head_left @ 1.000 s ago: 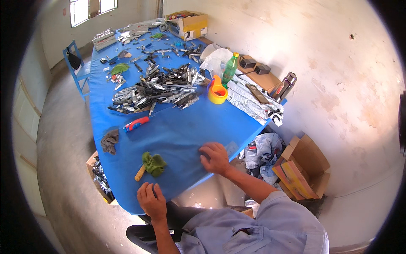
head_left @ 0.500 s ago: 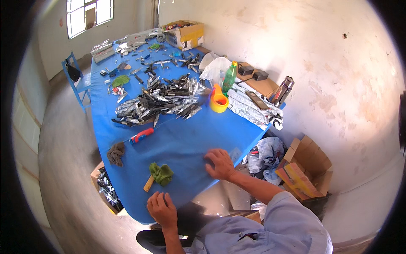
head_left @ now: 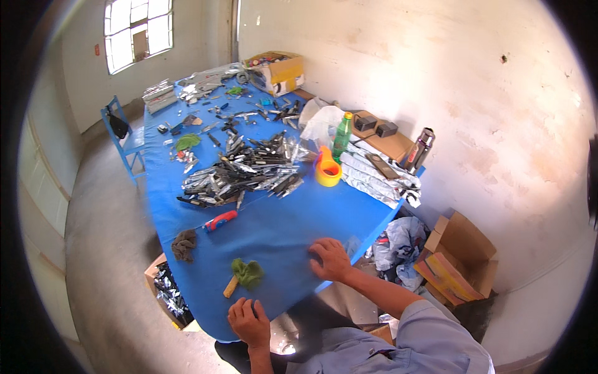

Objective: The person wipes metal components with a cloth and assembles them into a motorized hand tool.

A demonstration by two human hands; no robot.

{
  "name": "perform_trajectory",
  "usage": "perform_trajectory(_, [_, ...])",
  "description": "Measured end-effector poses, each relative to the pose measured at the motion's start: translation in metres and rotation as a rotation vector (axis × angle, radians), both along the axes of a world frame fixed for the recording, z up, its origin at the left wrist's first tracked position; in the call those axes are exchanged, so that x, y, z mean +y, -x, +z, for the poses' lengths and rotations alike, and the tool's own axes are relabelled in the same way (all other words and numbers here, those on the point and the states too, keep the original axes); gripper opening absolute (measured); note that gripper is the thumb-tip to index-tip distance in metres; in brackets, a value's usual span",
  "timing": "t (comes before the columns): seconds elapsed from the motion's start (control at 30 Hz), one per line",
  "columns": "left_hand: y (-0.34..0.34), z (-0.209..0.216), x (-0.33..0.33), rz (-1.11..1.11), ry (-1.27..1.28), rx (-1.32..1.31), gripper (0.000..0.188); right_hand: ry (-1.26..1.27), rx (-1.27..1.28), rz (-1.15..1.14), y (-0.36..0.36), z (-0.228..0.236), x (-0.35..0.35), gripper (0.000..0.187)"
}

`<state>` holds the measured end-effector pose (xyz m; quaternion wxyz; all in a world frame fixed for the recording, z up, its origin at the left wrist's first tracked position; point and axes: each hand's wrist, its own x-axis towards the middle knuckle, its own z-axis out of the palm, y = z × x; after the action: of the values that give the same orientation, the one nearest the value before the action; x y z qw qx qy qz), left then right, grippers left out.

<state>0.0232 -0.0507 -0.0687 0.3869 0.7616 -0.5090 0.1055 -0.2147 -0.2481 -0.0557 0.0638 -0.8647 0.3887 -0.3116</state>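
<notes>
Head | left hand (head_left: 250,325), right hand (head_left: 334,260): fingers (head_left: 319,249) loosely apart | stick's (head_left: 230,287) end hidden by green cloth (head_left: 248,274)

Fisheye head view, down over table (head_left: 280,230)

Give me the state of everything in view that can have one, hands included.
Left hand: loosely open, no object visible
Right hand: loosely open, no object visible
Green cloth rag: crumpled
Grey-brown cloth rag: crumpled
Green plastic bottle: upright, yellow cap on
Dark metal flask: upright, capped
Brown cardboard box, lower right: open
Yellow-and-white cardboard box, far end: open, filled
Blue table covering: spread, wrinkled
</notes>
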Motion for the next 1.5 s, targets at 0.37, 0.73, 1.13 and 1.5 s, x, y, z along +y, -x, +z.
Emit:
perform_trajectory(0.37, [0.001, -0.003, -0.005, 0.01, -0.041, 0.011, 0.017, -0.188, -0.092, 0.046, 0.008, 0.008, -0.009, 0.034])
perform_trajectory(0.73, [0.004, 0.014, -0.008, 0.041, -0.247, 0.019, 0.018, -0.171, 0.056, -0.003, 0.04, 0.033, -0.066, 0.041])
perform_trajectory(1.13, [0.011, 0.02, -0.005, 0.024, -0.316, -0.034, 0.024, -0.124, 0.275, -0.012, 0.041, 0.032, -0.066, 0.052])
perform_trajectory(1.5, [0.003, 0.004, -0.005, 0.017, -0.122, -0.081, 0.014, -0.075, 0.082, -0.01, 0.041, 0.007, -0.06, 0.05])
